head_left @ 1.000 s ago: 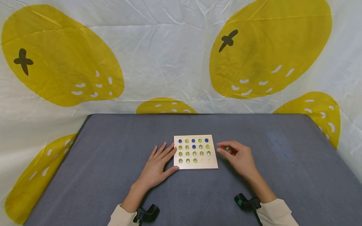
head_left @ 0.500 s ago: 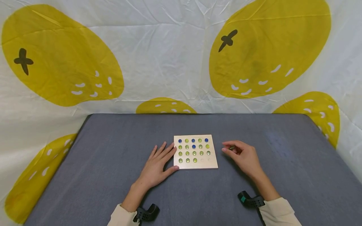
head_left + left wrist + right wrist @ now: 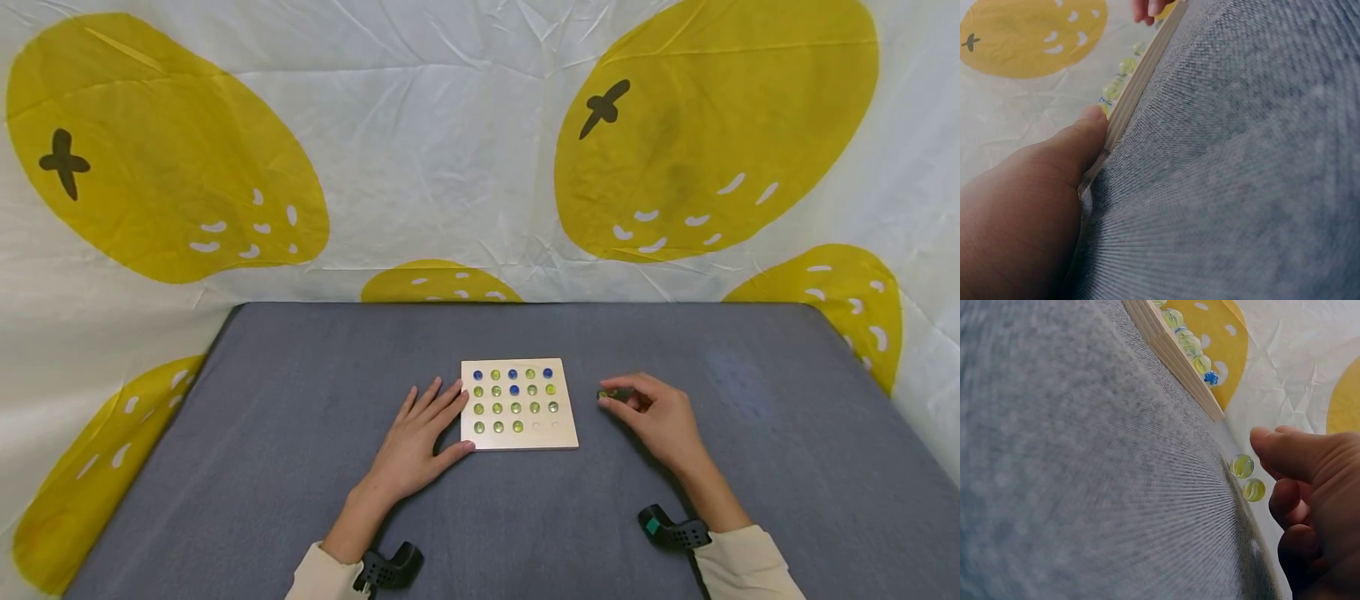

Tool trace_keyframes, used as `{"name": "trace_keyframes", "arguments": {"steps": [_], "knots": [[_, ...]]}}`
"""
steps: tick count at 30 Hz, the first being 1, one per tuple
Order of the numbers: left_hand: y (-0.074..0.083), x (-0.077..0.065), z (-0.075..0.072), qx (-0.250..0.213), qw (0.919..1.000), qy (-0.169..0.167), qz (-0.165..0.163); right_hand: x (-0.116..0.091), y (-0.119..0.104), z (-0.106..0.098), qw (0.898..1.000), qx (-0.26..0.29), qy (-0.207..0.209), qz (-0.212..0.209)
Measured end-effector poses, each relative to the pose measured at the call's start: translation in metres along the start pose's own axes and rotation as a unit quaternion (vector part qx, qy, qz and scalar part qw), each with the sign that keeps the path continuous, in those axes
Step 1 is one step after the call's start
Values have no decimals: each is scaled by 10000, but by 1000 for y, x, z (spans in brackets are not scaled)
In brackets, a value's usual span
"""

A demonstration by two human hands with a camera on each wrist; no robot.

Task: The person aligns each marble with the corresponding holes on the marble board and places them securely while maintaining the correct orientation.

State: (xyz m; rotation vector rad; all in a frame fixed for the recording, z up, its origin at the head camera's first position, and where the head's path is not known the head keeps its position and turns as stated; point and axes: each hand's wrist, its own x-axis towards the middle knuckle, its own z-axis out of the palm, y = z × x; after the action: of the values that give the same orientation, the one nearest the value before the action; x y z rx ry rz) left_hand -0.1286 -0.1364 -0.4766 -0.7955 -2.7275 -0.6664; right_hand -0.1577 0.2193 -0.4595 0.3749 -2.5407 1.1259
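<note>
A pale wooden board [image 3: 483, 441] lies on the grey cloth, set with rows of yellow-green and blue glass marbles [image 3: 516, 407]; two hollows at its near right corner are bare. My left hand [image 3: 412, 446] lies spread at the board's left side, fingertips and thumb touching its edge. To the right of the board, my right hand [image 3: 658, 421] hovers with thumb and index finger apart. Just beneath them, two yellow-green marbles [image 3: 1242, 466] rest on the cloth, seen side by side in the right wrist view. In the head view the fingers partly cover them.
Grey cloth [image 3: 300, 375] covers the whole table. Behind it hangs a white sheet [image 3: 450, 167] printed with large yellow fruit. A black wrist camera [image 3: 390, 568] sits on each forearm.
My right hand has drawn away from the board, to the right, so that its fingertips are now over the loose marbles. My left hand and the board have stayed put.
</note>
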Motion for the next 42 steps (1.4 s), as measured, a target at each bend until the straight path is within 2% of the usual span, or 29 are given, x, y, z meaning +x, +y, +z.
{"name": "trace_keyframes", "arguments": {"steps": [6,10,26,42], "knots": [[0,0,-1,14,10000,33,-6,1,0,3,9984,-378,14,-418],[-1,-1,-1,14,10000,35,-26,2,0,4,9976,-413,11,-550],[0,0,0,20,10000,34,6,-1,1,6,9989,-246,-186,-340],[-1,1,0,6,10000,11,-11,-1,-1,5,9975,-114,-559,-427]]}}
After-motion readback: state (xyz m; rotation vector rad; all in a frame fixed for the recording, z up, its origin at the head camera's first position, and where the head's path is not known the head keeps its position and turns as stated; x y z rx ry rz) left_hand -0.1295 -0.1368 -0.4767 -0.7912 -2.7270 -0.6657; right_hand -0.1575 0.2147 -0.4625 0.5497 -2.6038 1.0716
